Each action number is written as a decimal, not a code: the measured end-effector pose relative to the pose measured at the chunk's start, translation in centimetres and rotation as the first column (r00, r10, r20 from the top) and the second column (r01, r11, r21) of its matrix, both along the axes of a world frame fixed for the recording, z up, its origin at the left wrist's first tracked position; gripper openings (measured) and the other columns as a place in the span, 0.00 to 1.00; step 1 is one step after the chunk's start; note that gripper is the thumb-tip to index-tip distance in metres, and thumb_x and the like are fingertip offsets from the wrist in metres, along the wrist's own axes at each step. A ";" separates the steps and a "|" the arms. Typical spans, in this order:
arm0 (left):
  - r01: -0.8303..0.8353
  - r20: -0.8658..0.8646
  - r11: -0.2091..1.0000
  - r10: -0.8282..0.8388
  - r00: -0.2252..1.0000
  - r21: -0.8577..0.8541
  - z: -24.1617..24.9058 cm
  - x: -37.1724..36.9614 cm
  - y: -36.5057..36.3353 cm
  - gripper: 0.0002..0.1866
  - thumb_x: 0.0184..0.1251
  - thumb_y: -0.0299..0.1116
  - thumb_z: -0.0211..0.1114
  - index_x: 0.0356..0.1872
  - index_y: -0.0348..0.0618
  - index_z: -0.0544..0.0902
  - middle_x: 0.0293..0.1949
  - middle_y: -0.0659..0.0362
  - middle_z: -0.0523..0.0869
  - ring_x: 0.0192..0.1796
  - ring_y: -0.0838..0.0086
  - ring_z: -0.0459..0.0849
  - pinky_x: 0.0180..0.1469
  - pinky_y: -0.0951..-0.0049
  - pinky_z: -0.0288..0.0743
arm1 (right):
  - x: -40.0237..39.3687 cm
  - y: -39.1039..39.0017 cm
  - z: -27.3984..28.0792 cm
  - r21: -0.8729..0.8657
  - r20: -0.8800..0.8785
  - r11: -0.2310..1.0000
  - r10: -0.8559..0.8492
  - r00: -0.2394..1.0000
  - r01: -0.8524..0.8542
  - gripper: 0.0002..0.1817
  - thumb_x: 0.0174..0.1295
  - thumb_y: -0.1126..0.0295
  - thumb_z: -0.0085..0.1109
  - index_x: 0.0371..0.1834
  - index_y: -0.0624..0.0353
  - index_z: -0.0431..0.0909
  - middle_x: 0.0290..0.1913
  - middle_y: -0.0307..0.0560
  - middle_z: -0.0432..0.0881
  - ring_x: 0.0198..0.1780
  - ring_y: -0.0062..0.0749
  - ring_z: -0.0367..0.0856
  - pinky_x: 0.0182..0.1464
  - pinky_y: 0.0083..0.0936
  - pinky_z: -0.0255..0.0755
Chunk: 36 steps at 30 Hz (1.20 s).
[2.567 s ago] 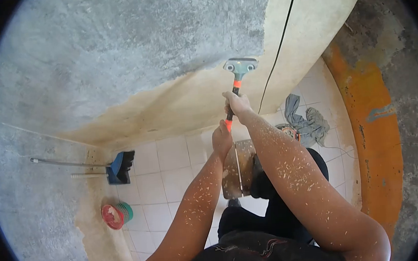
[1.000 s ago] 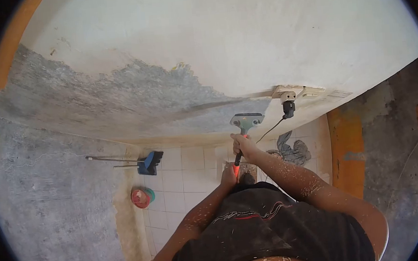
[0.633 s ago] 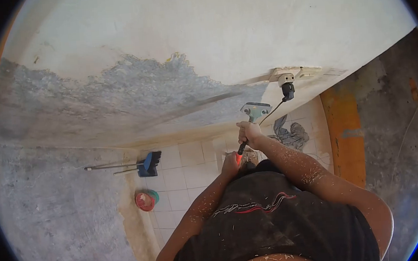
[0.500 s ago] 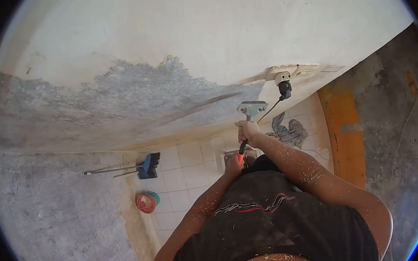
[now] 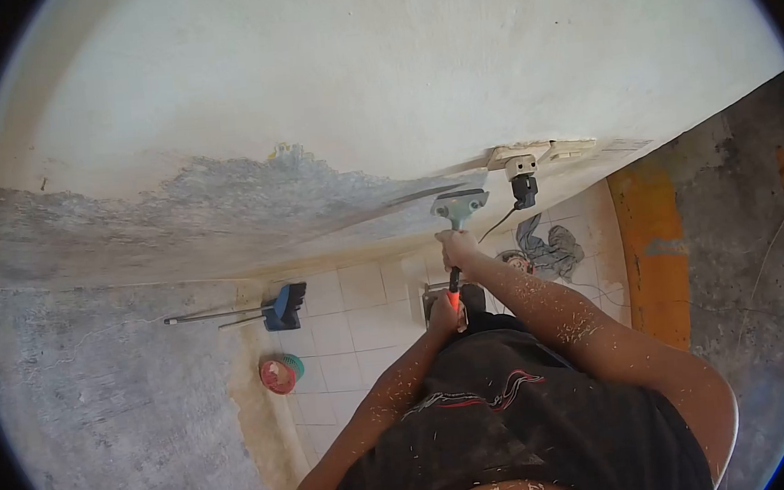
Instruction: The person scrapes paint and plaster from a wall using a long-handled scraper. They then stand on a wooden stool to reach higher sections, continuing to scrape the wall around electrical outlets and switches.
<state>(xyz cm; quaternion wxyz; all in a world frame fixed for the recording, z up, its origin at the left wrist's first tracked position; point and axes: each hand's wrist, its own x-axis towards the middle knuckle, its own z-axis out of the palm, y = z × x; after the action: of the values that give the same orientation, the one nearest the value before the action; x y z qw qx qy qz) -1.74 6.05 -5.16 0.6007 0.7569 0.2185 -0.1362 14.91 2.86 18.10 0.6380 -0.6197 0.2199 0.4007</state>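
Note:
A long-handled scraper (image 5: pixel 460 205) with a grey-green head lies with its wide edge against the wall (image 5: pixel 378 62), at the right end of a rough grey patch (image 5: pixel 250 192) where the pale coat is gone. Fingers of my right hand (image 5: pixel 457 247) wrap around the shaft just below the head. Lower down, close to my body, my left hand (image 5: pixel 443 313) is closed on the orange and black handle end. Pale flakes speckle both forearms and the dark shirt.
Right of the scraper, a black plug (image 5: pixel 524 190) sits in a wall socket (image 5: pixel 521 167), its cord hanging down. A grey cloth (image 5: pixel 553 249) lies on the tiled floor (image 5: pixel 362 326). To the left are a blue broom and dustpan (image 5: pixel 282 309) and a red bucket (image 5: pixel 280 374).
The view has tilted, so the wall patch and socket appear lower. Against the socket, the scraper head is slightly higher on the wall. Both hands keep their hold.

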 end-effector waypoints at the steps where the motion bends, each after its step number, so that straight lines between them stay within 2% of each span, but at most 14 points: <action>1: -0.041 -0.061 0.996 0.037 0.997 -0.075 0.4 0.0 0.0 0.18 0.51 0.31 0.64 0.39 0.36 0.67 0.30 0.41 0.78 0.35 0.46 0.77 0.36 0.51 0.70 | -0.2 0.4 0.2 -0.059 0.044 0.997 0.050 0.998 -0.047 0.15 0.56 0.65 0.52 0.14 0.52 0.63 0.08 0.38 0.61 0.07 0.28 0.60 0.12 0.29 0.59; 5: -0.061 0.116 0.972 0.035 0.993 0.229 7.5 2.8 2.0 0.18 0.52 0.33 0.64 0.39 0.36 0.68 0.29 0.40 0.77 0.35 0.44 0.77 0.36 0.51 0.70 | 1.0 1.4 -0.1 0.077 0.342 0.989 0.092 0.935 -0.126 0.14 0.55 0.66 0.53 0.14 0.53 0.64 0.08 0.38 0.62 0.07 0.27 0.60 0.11 0.28 0.59; 8: -0.073 0.096 0.963 0.049 0.994 0.260 6.8 2.3 2.0 0.19 0.52 0.34 0.65 0.40 0.36 0.68 0.27 0.41 0.78 0.32 0.43 0.77 0.35 0.49 0.70 | 0.7 1.5 -0.7 0.040 0.140 0.999 -0.021 0.990 0.015 0.14 0.55 0.66 0.52 0.14 0.54 0.65 0.08 0.39 0.63 0.07 0.28 0.61 0.11 0.28 0.59; 13: -0.162 0.010 0.986 0.163 0.987 -0.035 4.8 -0.4 -0.4 0.19 0.50 0.33 0.65 0.41 0.36 0.70 0.30 0.40 0.78 0.34 0.43 0.77 0.36 0.50 0.70 | -0.2 1.1 -2.0 -0.059 0.100 0.997 0.061 0.993 -0.055 0.13 0.56 0.68 0.51 0.15 0.54 0.66 0.09 0.38 0.63 0.08 0.27 0.61 0.12 0.27 0.59; 15: -0.154 0.241 0.800 0.013 0.970 0.579 11.1 2.1 0.1 0.18 0.50 0.32 0.65 0.40 0.36 0.70 0.30 0.40 0.78 0.34 0.43 0.77 0.36 0.49 0.70 | 0.3 1.1 -1.7 -0.054 0.155 0.995 0.096 0.983 -0.089 0.12 0.56 0.68 0.51 0.16 0.54 0.66 0.09 0.38 0.63 0.07 0.27 0.61 0.11 0.27 0.58; 17: -0.083 0.179 0.836 -0.018 0.984 0.542 11.8 3.3 1.6 0.17 0.50 0.32 0.65 0.38 0.37 0.69 0.29 0.41 0.78 0.34 0.42 0.76 0.37 0.49 0.69 | 1.3 1.3 1.2 0.213 0.208 0.975 0.014 0.978 -0.059 0.13 0.56 0.69 0.51 0.15 0.54 0.65 0.09 0.38 0.63 0.07 0.28 0.61 0.11 0.26 0.56; 19: -0.016 0.160 0.864 -0.075 0.984 0.504 11.3 3.8 2.2 0.20 0.52 0.33 0.64 0.39 0.29 0.68 0.23 0.44 0.77 0.28 0.48 0.77 0.32 0.55 0.71 | 1.0 1.4 0.3 0.153 0.445 0.973 0.086 0.891 -0.170 0.13 0.57 0.69 0.51 0.15 0.54 0.66 0.08 0.39 0.63 0.07 0.28 0.61 0.11 0.26 0.54; 21: -0.104 0.266 0.813 -0.064 0.962 0.573 9.6 1.8 0.5 0.16 0.51 0.32 0.64 0.37 0.36 0.70 0.29 0.42 0.78 0.34 0.44 0.77 0.37 0.49 0.69 | 0.6 1.4 -0.3 -0.035 0.176 0.997 0.072 0.982 -0.067 0.12 0.57 0.69 0.51 0.16 0.55 0.66 0.09 0.38 0.63 0.08 0.27 0.61 0.11 0.26 0.55; 24: -0.121 -0.078 0.992 0.124 0.989 0.046 6.4 0.1 -0.6 0.18 0.49 0.32 0.66 0.39 0.36 0.71 0.28 0.43 0.79 0.33 0.47 0.78 0.36 0.50 0.70 | -0.3 0.5 -3.3 -0.060 0.092 0.996 0.067 0.994 -0.062 0.11 0.56 0.69 0.51 0.17 0.55 0.67 0.10 0.38 0.63 0.08 0.27 0.61 0.12 0.26 0.56; 25: -0.121 -0.078 0.991 0.125 0.989 0.049 8.6 0.7 -0.3 0.18 0.49 0.32 0.66 0.39 0.36 0.71 0.28 0.43 0.79 0.33 0.47 0.78 0.36 0.50 0.70 | 0.1 0.7 -3.3 -0.057 0.091 0.996 0.067 0.994 -0.062 0.11 0.56 0.69 0.51 0.17 0.55 0.67 0.10 0.38 0.63 0.08 0.27 0.61 0.12 0.26 0.56; 27: -0.086 0.155 0.835 0.000 0.988 0.543 11.9 2.9 0.4 0.19 0.48 0.31 0.67 0.39 0.36 0.70 0.30 0.42 0.78 0.34 0.47 0.77 0.36 0.51 0.70 | 1.0 0.7 -2.9 0.008 0.379 0.967 0.233 0.896 -0.255 0.13 0.54 0.62 0.54 0.28 0.63 0.75 0.15 0.44 0.70 0.12 0.32 0.70 0.16 0.29 0.63; 28: -0.075 0.082 0.940 0.050 0.995 0.333 10.8 3.6 1.5 0.20 0.47 0.31 0.67 0.40 0.35 0.70 0.32 0.42 0.77 0.35 0.47 0.77 0.37 0.52 0.70 | 0.8 0.7 -2.2 0.007 0.374 0.968 0.231 0.898 -0.252 0.13 0.54 0.62 0.54 0.28 0.63 0.75 0.15 0.44 0.70 0.12 0.32 0.70 0.16 0.29 0.63; 33: -0.016 0.134 0.867 -0.058 0.989 0.497 9.5 1.6 0.4 0.20 0.48 0.30 0.66 0.41 0.33 0.70 0.32 0.42 0.77 0.36 0.46 0.76 0.38 0.52 0.69 | 0.4 1.5 -1.7 -0.053 0.126 0.999 0.003 0.992 0.004 0.11 0.54 0.68 0.53 0.18 0.58 0.67 0.09 0.38 0.63 0.08 0.27 0.61 0.11 0.27 0.57; 36: -0.085 -0.022 0.988 0.088 0.996 0.132 8.8 1.0 -0.3 0.20 0.48 0.31 0.66 0.40 0.31 0.70 0.31 0.42 0.78 0.36 0.46 0.77 0.38 0.52 0.69 | -0.3 0.9 -1.4 -0.175 0.078 0.985 0.017 0.997 -0.003 0.12 0.54 0.67 0.53 0.16 0.57 0.66 0.09 0.39 0.64 0.08 0.28 0.62 0.11 0.27 0.57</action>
<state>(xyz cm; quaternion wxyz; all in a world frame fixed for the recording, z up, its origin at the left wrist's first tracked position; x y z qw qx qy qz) -0.73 5.79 3.68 0.5522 0.7824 0.2679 -0.1058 14.59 3.78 16.70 0.5874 -0.6896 0.2256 0.3584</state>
